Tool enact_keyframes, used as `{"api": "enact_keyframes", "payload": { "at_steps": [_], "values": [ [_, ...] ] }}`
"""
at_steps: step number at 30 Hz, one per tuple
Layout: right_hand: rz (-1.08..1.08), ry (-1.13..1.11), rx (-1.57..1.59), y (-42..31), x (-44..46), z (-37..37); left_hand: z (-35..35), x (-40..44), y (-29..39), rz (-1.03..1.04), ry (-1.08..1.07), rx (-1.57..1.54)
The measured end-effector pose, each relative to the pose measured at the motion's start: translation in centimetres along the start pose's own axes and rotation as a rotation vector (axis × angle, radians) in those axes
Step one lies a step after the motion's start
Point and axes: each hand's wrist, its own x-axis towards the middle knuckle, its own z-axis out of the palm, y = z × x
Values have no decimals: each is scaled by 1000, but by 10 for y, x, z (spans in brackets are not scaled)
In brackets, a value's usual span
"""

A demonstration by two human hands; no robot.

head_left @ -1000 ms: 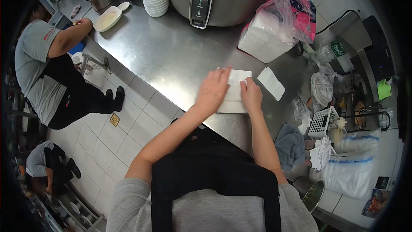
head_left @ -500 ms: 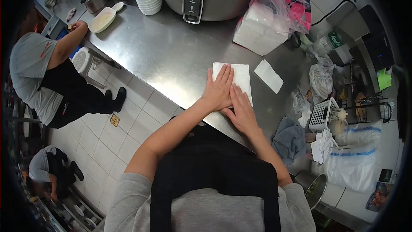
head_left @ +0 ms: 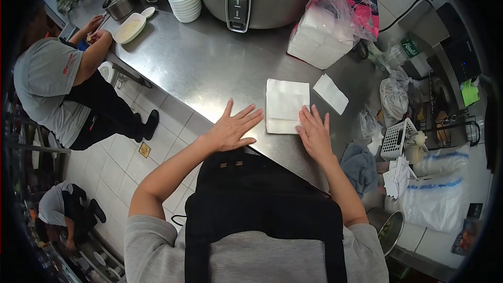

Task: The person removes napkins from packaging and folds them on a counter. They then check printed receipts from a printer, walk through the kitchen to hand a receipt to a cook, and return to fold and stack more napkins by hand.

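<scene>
- With the left hand (head_left: 233, 132) spread wide, palm down, just left of the folded white napkin (head_left: 287, 100).
- With the right hand (head_left: 316, 135) loosely splayed, touching the napkin's lower right edge at the fingertips.
- Flat on the steel counter (head_left: 215, 68), near a smaller folded sheet (head_left: 331, 94).

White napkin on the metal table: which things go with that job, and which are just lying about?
Likely part of the job:
- white napkin
- right hand, at its edge
- left hand, beside it
- smaller white paper
- paper stack, probably

Apparently just lying about:
- white bowls
- big cooker
- grey cloth
</scene>
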Motion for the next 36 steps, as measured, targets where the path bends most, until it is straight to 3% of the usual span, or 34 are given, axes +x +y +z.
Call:
{"api": "enact_keyframes", "payload": {
  "at_steps": [1,2,3,6,9,13,15,17,19,23,34,36],
  "values": [
    [-40,99,-4,1,5,-3,2,-3,0,-43,-14,19],
    [-78,201,-8,1,11,-7,4,-6,1,-48,163,15],
    [-72,203,-10,-2,17,-11,-2,-4,3,-41,163,15],
    [-258,124,148,-8,36,-9,-25,12,26,-92,560,-298],
    [-204,142,258,0,46,-5,-13,29,41,111,398,-370],
    [120,479,361,36,59,-44,0,41,54,62,397,-311],
    [130,663,60,73,60,-52,9,44,52,58,416,-287],
    [181,670,-60,91,58,-42,12,45,52,54,433,-266],
    [168,538,-200,111,55,-5,12,45,52,53,446,-232],
    [227,327,-186,112,50,29,12,46,51,40,445,-229],
    [185,338,-78,115,45,27,13,45,52,35,478,-225],
    [187,260,-221,111,44,25,12,47,51,40,504,-268]
  ]
}}
